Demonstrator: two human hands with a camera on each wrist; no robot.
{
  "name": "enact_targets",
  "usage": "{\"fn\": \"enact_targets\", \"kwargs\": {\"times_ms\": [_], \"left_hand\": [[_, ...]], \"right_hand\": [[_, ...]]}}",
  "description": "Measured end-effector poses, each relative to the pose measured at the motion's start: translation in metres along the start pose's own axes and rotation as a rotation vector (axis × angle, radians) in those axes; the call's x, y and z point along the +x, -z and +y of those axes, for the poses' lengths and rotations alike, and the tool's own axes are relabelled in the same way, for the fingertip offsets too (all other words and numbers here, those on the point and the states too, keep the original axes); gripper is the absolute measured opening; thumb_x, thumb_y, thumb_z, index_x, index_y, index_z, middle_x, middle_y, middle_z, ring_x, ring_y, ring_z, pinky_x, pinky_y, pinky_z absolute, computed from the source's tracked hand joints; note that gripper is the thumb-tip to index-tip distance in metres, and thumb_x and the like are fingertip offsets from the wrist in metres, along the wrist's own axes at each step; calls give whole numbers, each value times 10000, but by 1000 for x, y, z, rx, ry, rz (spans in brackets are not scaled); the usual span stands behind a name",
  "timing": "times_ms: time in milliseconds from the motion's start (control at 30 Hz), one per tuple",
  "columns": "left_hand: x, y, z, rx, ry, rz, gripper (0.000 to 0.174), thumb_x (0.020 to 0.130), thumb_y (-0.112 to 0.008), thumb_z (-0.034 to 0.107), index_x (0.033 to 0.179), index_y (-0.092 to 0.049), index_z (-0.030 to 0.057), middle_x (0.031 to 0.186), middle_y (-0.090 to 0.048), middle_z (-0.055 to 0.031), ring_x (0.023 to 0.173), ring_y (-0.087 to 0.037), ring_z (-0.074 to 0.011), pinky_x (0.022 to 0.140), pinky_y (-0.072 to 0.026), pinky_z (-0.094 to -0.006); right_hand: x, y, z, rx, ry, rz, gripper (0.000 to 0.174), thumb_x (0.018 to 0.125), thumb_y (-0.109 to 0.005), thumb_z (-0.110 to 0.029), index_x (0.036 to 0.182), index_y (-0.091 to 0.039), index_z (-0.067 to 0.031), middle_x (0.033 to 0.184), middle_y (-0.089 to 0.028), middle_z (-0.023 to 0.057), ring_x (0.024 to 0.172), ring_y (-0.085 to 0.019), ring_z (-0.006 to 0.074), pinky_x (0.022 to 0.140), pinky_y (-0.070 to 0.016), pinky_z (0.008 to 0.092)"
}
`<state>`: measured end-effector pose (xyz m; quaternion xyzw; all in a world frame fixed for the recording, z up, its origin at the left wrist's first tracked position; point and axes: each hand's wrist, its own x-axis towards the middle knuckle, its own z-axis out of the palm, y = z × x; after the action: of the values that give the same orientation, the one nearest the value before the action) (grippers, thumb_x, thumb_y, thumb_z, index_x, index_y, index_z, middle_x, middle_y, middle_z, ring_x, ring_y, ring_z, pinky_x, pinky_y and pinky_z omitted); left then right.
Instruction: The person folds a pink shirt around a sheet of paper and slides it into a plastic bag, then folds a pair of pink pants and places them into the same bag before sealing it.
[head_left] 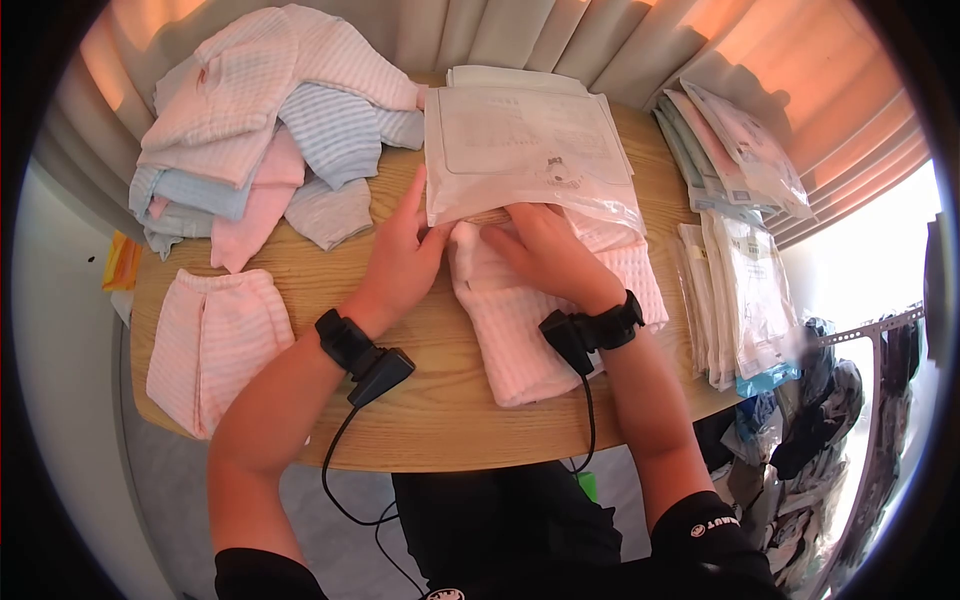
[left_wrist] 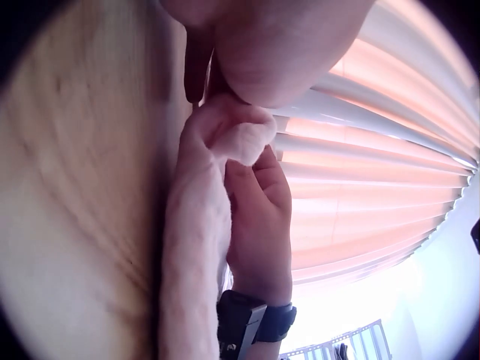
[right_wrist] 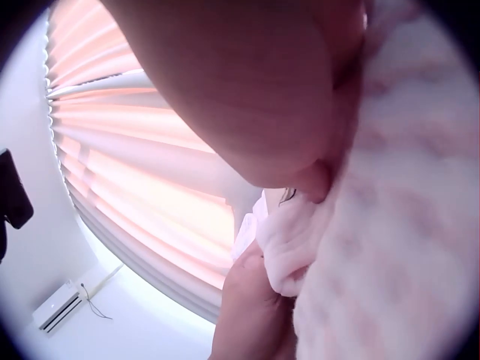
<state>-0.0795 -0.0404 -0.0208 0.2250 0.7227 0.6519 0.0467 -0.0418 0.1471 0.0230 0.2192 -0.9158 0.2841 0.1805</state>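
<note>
A folded pink striped knit garment lies on the table, its far end tucked under the mouth of a clear plastic bag. At the bag's near-left corner, my left hand holds the garment's edge, the thumb above and a finger stretched along the bag's side. My right hand lies over the garment and grips its far edge, with fingertips beneath the bag film. In the left wrist view, the pink fabric curls up at its end between both hands. The right wrist view shows pink fabric close beside the right hand.
A heap of pink, blue and grey garments sits back left, with folded pink pants nearer. Packaged garments and more bagged packs line the right side. Curtains hang behind the wooden table.
</note>
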Motion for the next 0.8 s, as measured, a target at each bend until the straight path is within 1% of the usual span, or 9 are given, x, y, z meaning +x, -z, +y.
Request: {"fn": "enact_targets", "kwargs": {"times_ms": [133,300,333,400,467,567,633,700,800], "left_hand": [[2,0,-4,-35,-86,76,651,908,-518,22,1450,-161,-33,935,-671,-109,763,-586,-101,683,-466,-235],[-4,-5,-3,-96,12,6,655,888,-506,-5,1448,-166,-32,926,-669,-137,769,-599,-122,696,-465,-244],[-7,-7,-8,-22,-8,-12,652,874,-497,-14,1443,-180,-34,899,-662,-142,734,-590,-131,680,-463,-253],[-11,-9,-2,54,-28,-30,649,860,-488,-22,1439,-194,-36,873,-655,-147,699,-580,-140,665,-461,-262],[-13,-9,11,41,-58,-50,638,907,-491,-15,1469,-194,41,1046,-630,-77,832,-556,-93,749,-452,-228],[-14,-3,27,243,-20,-197,632,897,-531,27,1455,-235,49,1095,-604,-92,827,-549,-93,742,-437,-214],[-15,3,24,106,-27,-216,640,894,-551,49,1451,-237,56,1108,-596,-96,830,-548,-91,727,-442,-222],[-15,-2,25,-32,-39,-239,649,890,-572,71,1448,-239,63,1121,-587,-101,833,-547,-89,712,-447,-229],[-14,-11,28,-119,-35,-66,670,891,-579,70,1451,-212,72,1077,-594,-92,830,-548,-87,675,-452,-236]], "right_hand": [[4,-4,4,93,-69,7,302,846,-587,-132,1096,-564,37,1026,-623,221,1013,-546,402,875,-423,430],[7,1,13,309,-468,4,315,840,-567,-89,1124,-556,47,1094,-615,203,1057,-553,358,914,-418,393],[7,-1,18,306,-464,6,315,840,-567,-89,1124,-556,47,1094,-615,203,1057,-553,358,914,-418,393],[6,-7,26,-38,-107,-20,309,846,-536,-67,1137,-563,31,1135,-599,189,1089,-538,349,942,-409,384],[8,-10,28,-64,-118,-32,308,848,-527,-61,1143,-567,22,1154,-591,183,1104,-530,343,955,-403,382],[6,-13,30,-101,-114,-22,299,851,-520,-61,1137,-577,7,1159,-590,177,1107,-530,338,952,-407,384],[3,-13,28,-116,-102,4,289,851,-524,-66,1126,-583,1,1146,-597,176,1094,-538,339,936,-416,388],[6,-12,15,327,-252,128,271,844,-537,-61,1103,-588,3,1121,-609,173,1064,-555,340,896,-437,397],[5,-16,13,200,-144,115,281,832,-597,-95,1102,-592,-18,1096,-612,190,1035,-568,365,858,-457,409]]}}
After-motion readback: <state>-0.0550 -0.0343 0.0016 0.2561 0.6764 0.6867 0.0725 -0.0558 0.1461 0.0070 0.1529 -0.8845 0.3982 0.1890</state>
